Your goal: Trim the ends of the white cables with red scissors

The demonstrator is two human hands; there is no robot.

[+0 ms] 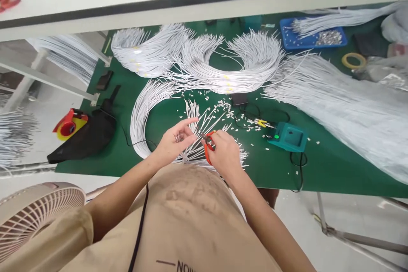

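My left hand [176, 141] is closed, its thumb and fingers bent around thin white wires [206, 124] that fan out close to my body. Small pale bits show between the curled fingers, too fine to make out. My right hand [225, 153] grips orange-handled pliers [208, 140], with their slim dark jaws aimed toward the left fingertips among the wires. Whether the jaws touch a wire cannot be told. Many small white pieces [225, 106] lie scattered on the green table just beyond my hands.
Curved white wire bundles [229, 80] lie behind. A teal device [289, 137] with a cord and yellow-handled tweezers or pliers [262, 123] are on the right. A blue tray [288, 43], tape roll [353, 60], black bag [86, 136], red-yellow tape dispenser [70, 125], overhead shelf [191, 4] and fan [41, 216] surround me.
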